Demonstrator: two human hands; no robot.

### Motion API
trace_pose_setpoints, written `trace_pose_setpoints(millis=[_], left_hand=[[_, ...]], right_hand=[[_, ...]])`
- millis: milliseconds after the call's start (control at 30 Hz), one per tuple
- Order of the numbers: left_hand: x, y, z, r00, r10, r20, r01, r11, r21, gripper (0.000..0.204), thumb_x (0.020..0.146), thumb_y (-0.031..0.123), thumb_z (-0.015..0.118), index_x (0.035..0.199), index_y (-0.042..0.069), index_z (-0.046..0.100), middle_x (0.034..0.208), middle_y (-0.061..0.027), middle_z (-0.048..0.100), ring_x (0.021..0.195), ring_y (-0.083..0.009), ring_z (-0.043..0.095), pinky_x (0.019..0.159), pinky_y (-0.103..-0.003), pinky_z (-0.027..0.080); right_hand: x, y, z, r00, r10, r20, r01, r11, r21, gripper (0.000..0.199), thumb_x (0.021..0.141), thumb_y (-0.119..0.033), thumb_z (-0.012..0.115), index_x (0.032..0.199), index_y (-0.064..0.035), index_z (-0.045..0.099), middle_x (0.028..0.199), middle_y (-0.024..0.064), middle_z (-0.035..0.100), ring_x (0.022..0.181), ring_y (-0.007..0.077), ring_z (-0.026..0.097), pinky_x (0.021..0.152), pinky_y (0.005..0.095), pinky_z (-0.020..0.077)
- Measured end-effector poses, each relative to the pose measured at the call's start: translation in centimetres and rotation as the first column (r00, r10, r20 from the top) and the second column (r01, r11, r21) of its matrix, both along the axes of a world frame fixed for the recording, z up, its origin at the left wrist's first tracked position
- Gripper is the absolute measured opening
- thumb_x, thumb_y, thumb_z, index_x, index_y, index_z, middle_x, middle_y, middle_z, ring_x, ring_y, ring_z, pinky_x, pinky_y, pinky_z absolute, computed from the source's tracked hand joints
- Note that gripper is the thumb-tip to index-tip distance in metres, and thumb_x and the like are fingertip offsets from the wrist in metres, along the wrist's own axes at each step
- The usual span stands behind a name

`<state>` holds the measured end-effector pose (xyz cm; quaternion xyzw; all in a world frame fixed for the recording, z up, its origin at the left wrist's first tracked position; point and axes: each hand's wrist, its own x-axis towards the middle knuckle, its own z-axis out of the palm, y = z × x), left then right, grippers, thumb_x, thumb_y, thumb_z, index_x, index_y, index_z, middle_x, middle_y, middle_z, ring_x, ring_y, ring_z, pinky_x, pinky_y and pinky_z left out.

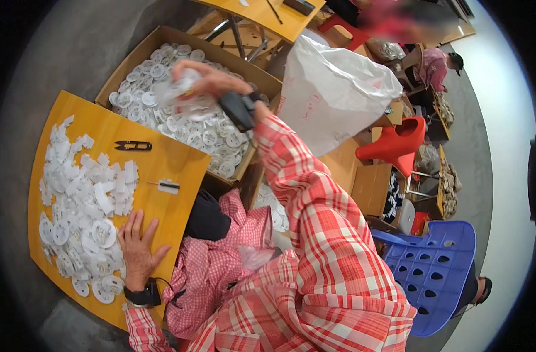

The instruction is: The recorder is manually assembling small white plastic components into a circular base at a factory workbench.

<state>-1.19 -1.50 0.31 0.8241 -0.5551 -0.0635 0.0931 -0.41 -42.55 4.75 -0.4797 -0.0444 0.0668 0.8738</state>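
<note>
My left hand [139, 249] lies flat on the yellow table [180, 152], fingers spread, beside a heap of white plastic discs [104, 233] and small white strips [107, 198]. My right hand [212, 79] is stretched out over a cardboard box [257, 82] full of similar round discs [209, 138]. Its fingers are closed round a clump of white discs [183, 97], smeared by motion; their exact number is hidden. Black thread snips [133, 145] lie on the table. Nearer my left hand is a thin pointed tool with a black handle [167, 185].
A large white sack [338, 88] stands right of the box. Farther right are a red plastic stool [397, 141], an open carton [373, 190] and a blue plastic chair [432, 273]. Pink checked cloth [221, 252] and a dark cap-like item [206, 217] lie beside the table. Other people sit beyond.
</note>
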Motion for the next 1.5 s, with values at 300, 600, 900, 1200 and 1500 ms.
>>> trace_pose_setpoints(millis=[300, 600, 900, 1200, 1500], left_hand=[[1.1, 0.8, -1.0, 0.999, -0.029, -0.039, 0.023, 0.99, -0.137, 0.065, 0.074, 0.049, 0.062, 0.129, 0.02, 0.046, 0.139, -0.012, 0.036, 0.131, -0.0306, 0.031, 0.104, -0.048, 0.025], [-0.6, 1.6, -0.4, 0.943, 0.034, -0.331, -0.135, 0.948, -0.287, 0.059, 0.077, 0.056, 0.058, 0.12, 0.016, 0.053, 0.129, -0.0118, 0.044, 0.124, -0.0314, 0.036, 0.103, -0.048, 0.027], [-1.8, 2.4, -0.7, 0.859, 0.037, -0.51, -0.21, 0.935, -0.287, 0.062, 0.074, 0.055, 0.062, 0.119, 0.013, 0.053, 0.124, -0.0115, 0.047, 0.119, -0.0313, 0.04, 0.101, -0.046, 0.03], [-0.8, 3.4, -1.2, 0.816, -0.021, -0.577, -0.287, 0.852, -0.437, 0.061, 0.071, 0.053, 0.066, 0.115, 0.012, 0.054, 0.115, -0.0114, 0.053, 0.112, -0.0321, 0.046, 0.097, -0.044, 0.035], [-0.8, 3.0, -1.6, 0.772, -0.04, -0.634, -0.436, 0.692, -0.575, 0.061, 0.069, 0.051, 0.069, 0.112, 0.01, 0.056, 0.107, -0.0112, 0.059, 0.105, -0.0329, 0.053, 0.093, -0.043, 0.039]], right_hand=[[7.2, 21.4, 0.8, 0.893, 0.346, 0.288, -0.346, 0.937, -0.052, 0.035, 0.07, 0.003, 0.067, 0.097, -0.0101, 0.05, 0.086, 0.0062, 0.059, 0.076, 0.02, 0.065, 0.062, 0.0314, 0.0525], [7.7, 33.9, 0.1, 0.783, 0.622, -0.022, -0.596, 0.74, -0.312, 0.027, 0.071, -0.001, 0.067, 0.091, -0.0098, 0.052, 0.077, -0.0013, 0.057, 0.075, 0.0108, 0.059, 0.066, 0.0254, 0.0482], [8.5, 38.1, 2.1, 0.686, 0.714, 0.138, -0.076, 0.26, -0.963, 0.029, 0.073, -0.02, 0.066, 0.098, -0.0123, 0.052, 0.063, 0.0049, 0.049, 0.062, 0.0182, 0.052, 0.056, 0.0343, 0.0395], [6.1, 39.7, 2.5, 0.732, 0.669, 0.13, 0.165, 0.012, -0.986, 0.072, 0.066, -0.052, 0.073, 0.124, -0.0153, 0.048, 0.105, 0.0163, 0.056, 0.099, 0.0321, 0.058, 0.082, 0.0423, 0.049], [5.0, 36.6, 3.7, 0.626, 0.584, 0.516, 0.421, 0.304, -0.855, 0.04, 0.077, -0.037, 0.068, 0.106, -0.0101, 0.06, 0.099, 0.0132, 0.058, 0.093, 0.0316, 0.058, 0.076, 0.0397, 0.0496]])
